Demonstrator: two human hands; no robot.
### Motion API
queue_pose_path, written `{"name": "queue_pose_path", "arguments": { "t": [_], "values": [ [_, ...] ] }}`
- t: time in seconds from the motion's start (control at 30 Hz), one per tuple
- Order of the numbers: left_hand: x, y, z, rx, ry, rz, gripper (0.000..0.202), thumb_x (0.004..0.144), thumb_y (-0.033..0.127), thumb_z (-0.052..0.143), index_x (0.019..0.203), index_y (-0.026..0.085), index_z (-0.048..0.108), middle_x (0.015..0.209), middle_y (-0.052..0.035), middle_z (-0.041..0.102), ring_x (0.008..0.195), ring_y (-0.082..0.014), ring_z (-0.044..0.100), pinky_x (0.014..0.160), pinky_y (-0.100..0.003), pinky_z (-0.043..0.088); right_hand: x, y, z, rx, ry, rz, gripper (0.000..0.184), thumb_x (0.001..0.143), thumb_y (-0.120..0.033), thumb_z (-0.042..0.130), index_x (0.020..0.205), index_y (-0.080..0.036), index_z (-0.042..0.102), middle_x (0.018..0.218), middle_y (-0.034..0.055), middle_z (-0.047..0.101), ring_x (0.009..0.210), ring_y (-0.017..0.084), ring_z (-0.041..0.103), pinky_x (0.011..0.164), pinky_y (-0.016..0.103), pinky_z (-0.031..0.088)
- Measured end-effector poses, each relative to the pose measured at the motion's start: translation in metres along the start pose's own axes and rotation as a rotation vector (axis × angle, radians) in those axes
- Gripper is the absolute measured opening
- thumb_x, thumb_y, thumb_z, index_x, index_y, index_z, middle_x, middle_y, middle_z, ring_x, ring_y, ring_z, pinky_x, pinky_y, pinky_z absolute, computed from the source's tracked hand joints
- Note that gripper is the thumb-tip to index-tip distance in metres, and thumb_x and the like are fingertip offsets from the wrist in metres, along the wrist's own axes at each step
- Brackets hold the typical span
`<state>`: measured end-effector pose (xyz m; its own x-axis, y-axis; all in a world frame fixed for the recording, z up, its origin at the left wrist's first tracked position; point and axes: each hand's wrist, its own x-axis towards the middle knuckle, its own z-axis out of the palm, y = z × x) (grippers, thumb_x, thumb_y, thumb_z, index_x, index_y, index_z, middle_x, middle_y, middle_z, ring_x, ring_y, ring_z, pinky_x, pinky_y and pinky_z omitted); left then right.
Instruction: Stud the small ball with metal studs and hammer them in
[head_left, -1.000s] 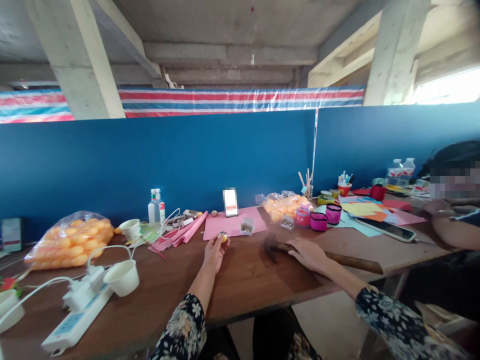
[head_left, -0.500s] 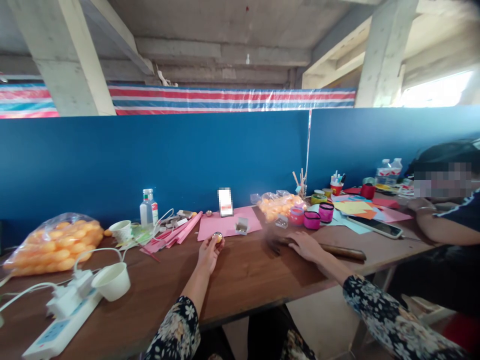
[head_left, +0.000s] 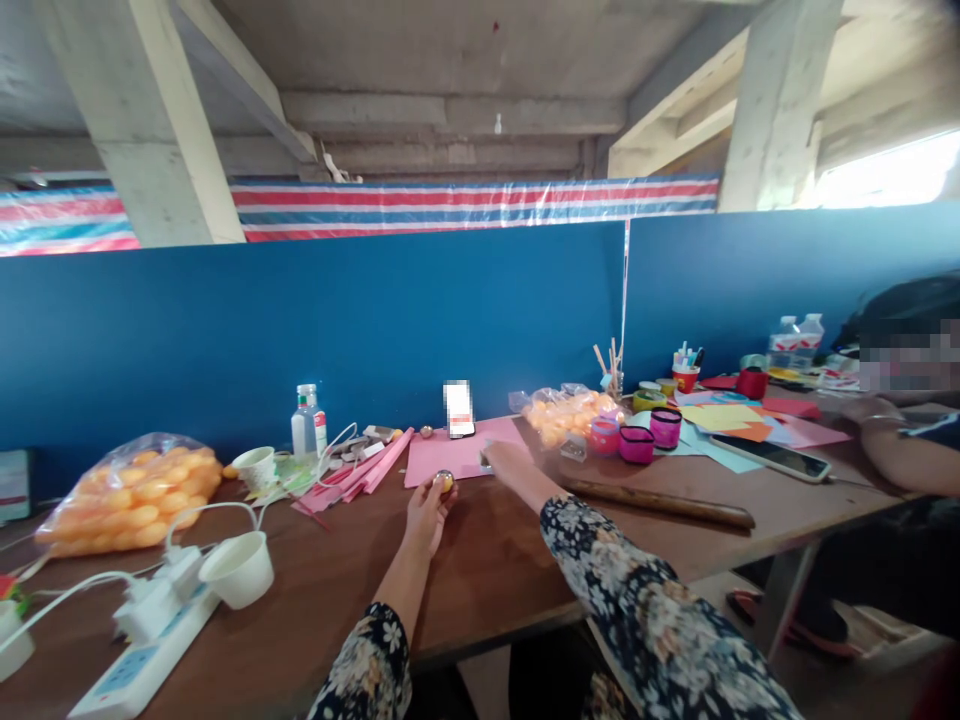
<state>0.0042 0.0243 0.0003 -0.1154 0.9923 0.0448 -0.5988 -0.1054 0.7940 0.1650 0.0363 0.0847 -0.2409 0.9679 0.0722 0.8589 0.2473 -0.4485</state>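
My left hand (head_left: 430, 515) is closed around a small shiny metal ball (head_left: 445, 482), yellowish on one side, held above the table's front half. My right hand (head_left: 508, 462) reaches over the pink paper (head_left: 427, 458), its fingers at a small pale box (head_left: 480, 466) that they mostly cover. Whether those fingers grip the box or something in it is hidden. To the right of that hand lies a hammer, its wooden handle (head_left: 667, 506) along the table. Another shiny ball (head_left: 427, 432) rests at the paper's back edge.
A phone (head_left: 460, 412) stands on the paper's far side. Bags of orange balls (head_left: 135, 495) (head_left: 570, 414) lie left and right. Nearer left are a power strip (head_left: 146, 655) and a white cup (head_left: 238, 570). A co-worker's arm (head_left: 892, 445) rests at far right.
My right hand has left the hammer and moved left to the small box on the pink paper. My left hand still holds the metal ball. The view has shifted slightly.
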Motion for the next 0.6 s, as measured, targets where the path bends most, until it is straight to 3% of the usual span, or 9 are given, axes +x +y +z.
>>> {"name": "queue_pose_path", "arguments": {
  "t": [0.17, 0.37, 0.6],
  "values": [
    [0.002, -0.003, -0.001, 0.006, 0.005, 0.010, 0.018, 0.066, 0.018, 0.066, 0.082, 0.013, 0.059, 0.078, -0.0057, 0.065, 0.066, -0.0120, 0.062, 0.063, -0.026, 0.051, 0.017, -0.004, 0.003, -0.046, -0.045, 0.087, 0.030, 0.082, -0.033, 0.049, 0.102, -0.011, 0.053, 0.101, 0.0084, 0.056, 0.088, 0.016, 0.055, 0.076, 0.035, 0.045],
    [0.002, -0.003, -0.002, 0.001, -0.023, 0.007, 0.020, 0.066, 0.021, 0.066, 0.082, 0.013, 0.058, 0.078, -0.0057, 0.065, 0.069, -0.0123, 0.063, 0.065, -0.025, 0.051, 0.028, -0.009, 0.008, -0.103, -0.099, 0.155, 0.014, 0.067, -0.021, 0.059, 0.074, -0.010, 0.064, 0.073, 0.0109, 0.065, 0.075, 0.023, 0.060, 0.063, 0.028, 0.042],
    [0.002, -0.004, -0.003, 0.001, -0.014, 0.012, 0.022, 0.066, 0.022, 0.066, 0.083, 0.013, 0.057, 0.077, -0.0059, 0.064, 0.067, -0.0122, 0.062, 0.064, -0.025, 0.050, 0.038, -0.007, 0.022, -0.146, -0.097, 0.166, 0.016, 0.062, -0.022, 0.057, 0.073, -0.014, 0.065, 0.073, 0.0096, 0.067, 0.069, 0.021, 0.060, 0.056, 0.025, 0.040]
  ]
}}
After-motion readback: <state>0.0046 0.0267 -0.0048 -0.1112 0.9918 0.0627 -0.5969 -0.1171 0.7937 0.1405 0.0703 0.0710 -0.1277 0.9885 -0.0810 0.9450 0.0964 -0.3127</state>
